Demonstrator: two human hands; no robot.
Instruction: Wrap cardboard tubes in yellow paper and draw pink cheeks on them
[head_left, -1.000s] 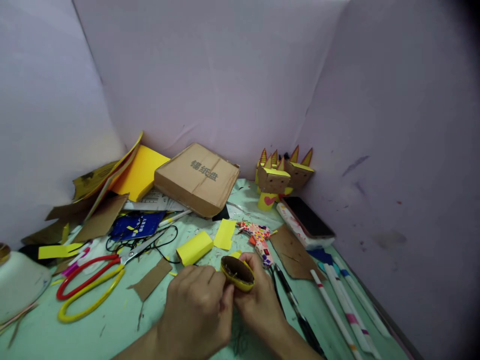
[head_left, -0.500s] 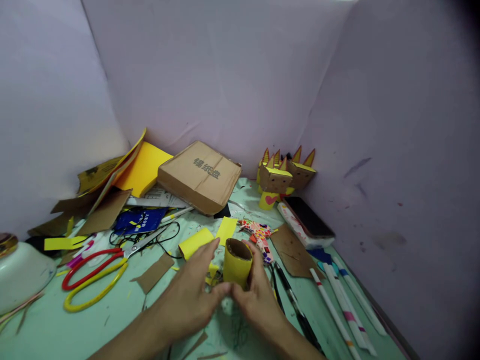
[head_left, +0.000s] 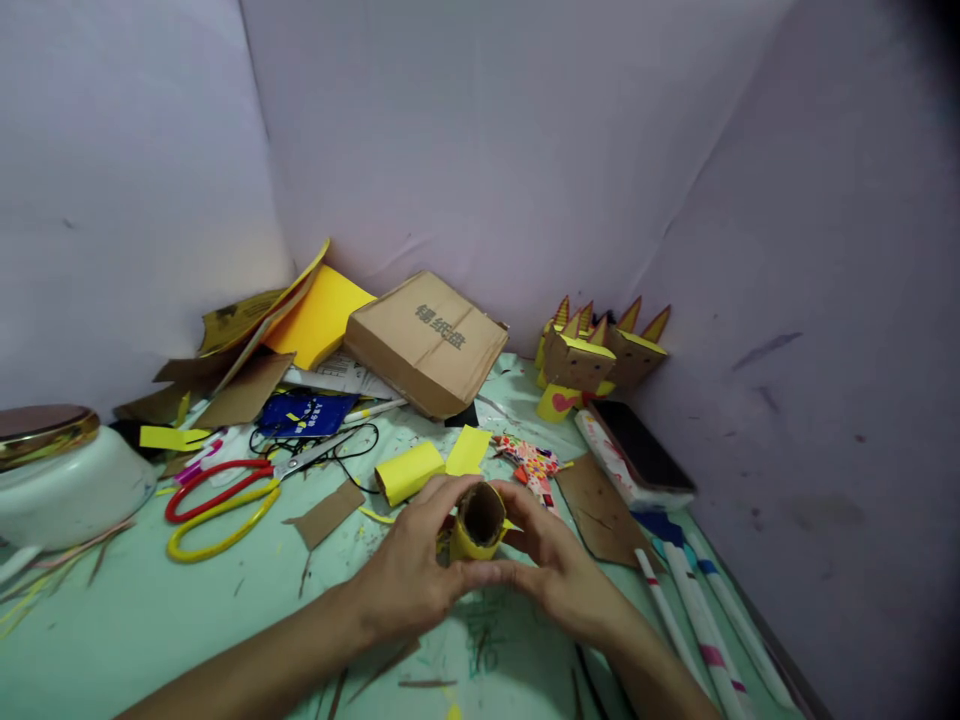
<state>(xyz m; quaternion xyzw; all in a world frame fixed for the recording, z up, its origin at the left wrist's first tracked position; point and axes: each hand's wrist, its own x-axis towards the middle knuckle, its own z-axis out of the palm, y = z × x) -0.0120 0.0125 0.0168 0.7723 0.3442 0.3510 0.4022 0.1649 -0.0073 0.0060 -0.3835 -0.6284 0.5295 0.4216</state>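
Observation:
A short cardboard tube point(head_left: 469, 547) wrapped in yellow paper is held between both hands, its round opening facing up towards me. My left hand point(head_left: 416, 560) is curled around its left side. From the right, my right hand point(head_left: 559, 560) wraps it, and the two thumbs meet in front. A small yellow flap sticks out at the tube's right edge. Just beyond the hands lie a second yellow tube point(head_left: 409, 472) on its side, a yellow paper piece point(head_left: 468, 450) and a flower-patterned paper piece point(head_left: 528, 462).
Red-and-yellow-handled scissors point(head_left: 225, 508) and a cardboard scrap point(head_left: 328, 515) lie left. A cardboard box point(head_left: 427, 340) stands behind, with yellow-spiked cardboard figures point(head_left: 581, 360) at back right. A phone point(head_left: 645, 445) and several markers point(head_left: 701, 620) lie right; a white pot point(head_left: 71, 490) stands far left.
The view has turned left, so things sit further right. My fingers have closed more around the tube, and its opening tips more towards me. A yellow flap now shows on its right.

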